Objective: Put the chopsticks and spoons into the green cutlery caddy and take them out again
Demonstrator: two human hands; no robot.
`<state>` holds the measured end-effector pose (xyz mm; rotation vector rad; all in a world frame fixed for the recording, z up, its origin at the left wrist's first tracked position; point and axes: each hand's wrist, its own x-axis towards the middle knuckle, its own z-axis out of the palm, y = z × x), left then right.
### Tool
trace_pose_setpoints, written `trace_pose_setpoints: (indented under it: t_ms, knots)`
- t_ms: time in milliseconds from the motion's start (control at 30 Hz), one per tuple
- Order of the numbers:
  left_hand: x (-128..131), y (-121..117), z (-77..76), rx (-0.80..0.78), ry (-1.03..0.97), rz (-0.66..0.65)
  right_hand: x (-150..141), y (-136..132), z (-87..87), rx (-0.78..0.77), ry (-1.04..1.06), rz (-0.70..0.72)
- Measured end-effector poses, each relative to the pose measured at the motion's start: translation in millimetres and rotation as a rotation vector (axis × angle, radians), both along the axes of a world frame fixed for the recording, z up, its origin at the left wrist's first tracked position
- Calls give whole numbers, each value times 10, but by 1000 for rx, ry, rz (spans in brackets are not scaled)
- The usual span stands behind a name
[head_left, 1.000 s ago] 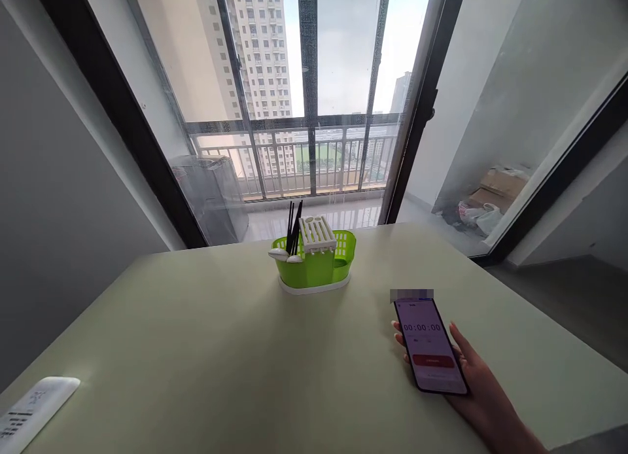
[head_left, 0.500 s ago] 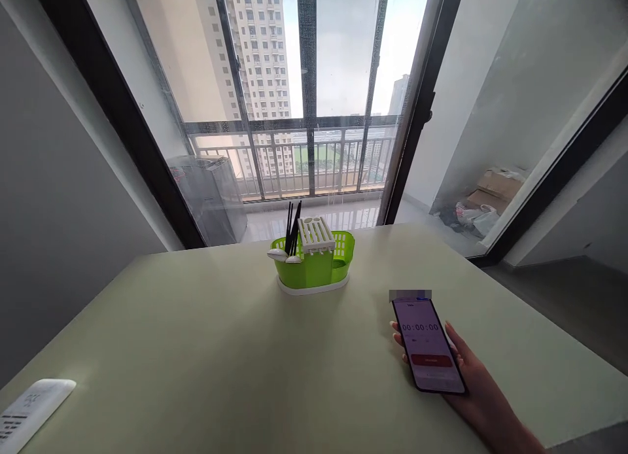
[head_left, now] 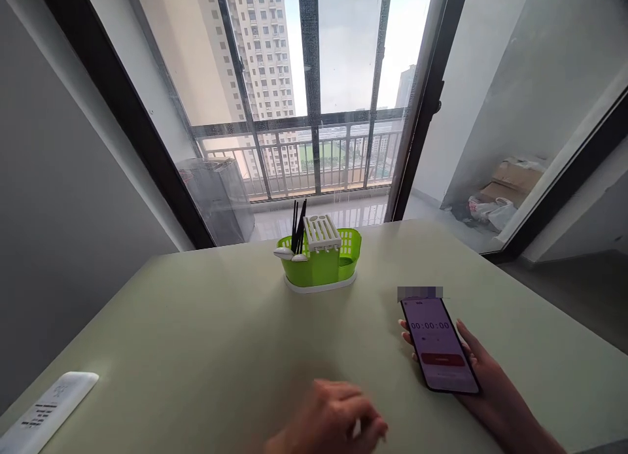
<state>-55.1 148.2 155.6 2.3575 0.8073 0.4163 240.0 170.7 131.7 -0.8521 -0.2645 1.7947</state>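
My right hand (head_left: 483, 372) is wrapped round a phone (head_left: 440, 346), its thumb along the right edge and fingertips showing at the left. A timer at 00:00:00 with a red button fills the lit screen. My left hand (head_left: 336, 418), slightly blurred, is at the bottom middle, to the left of the phone and apart from it. Its fingers are curled in, and nothing shows in them. Farther back on the table stands a green utensil caddy (head_left: 324, 271) with a white base and slotted white top. Black chopsticks (head_left: 298, 228) and white spoons (head_left: 283, 252) rest in its left side.
A white plastic device with dark slots (head_left: 49, 408), perhaps a power strip, lies at the table's left front. The pale green table (head_left: 206, 336) reaches to a glass door. Behind the glass are a grey covered appliance (head_left: 216, 199), a railing, and cardboard with plastic bags (head_left: 505, 189).
My left hand has come into view at the bottom middle. My right hand still holds the phone. The whole view has shifted slightly, so things appear a little farther right.
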Motion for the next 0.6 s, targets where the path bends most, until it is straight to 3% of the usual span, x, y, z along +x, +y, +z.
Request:
trace_pose_setpoints:
  t_ms: [33,67,200,333,600]
  knots:
    - [-130,197,37,27,22,204,0,3,-13,12,-10,2]
    - [-274,383,63,57,39,324,-1,6,-26,26,-22,3]
    - [-839,900,45,335,93,617,-4,8,-65,52,-26,15]
    - [-1113,1043,-50,456,129,711,-3,3,-73,61,-8,-3]
    - [-1061,1056,-78,341,272,691,25,-1,-129,144,-70,7]
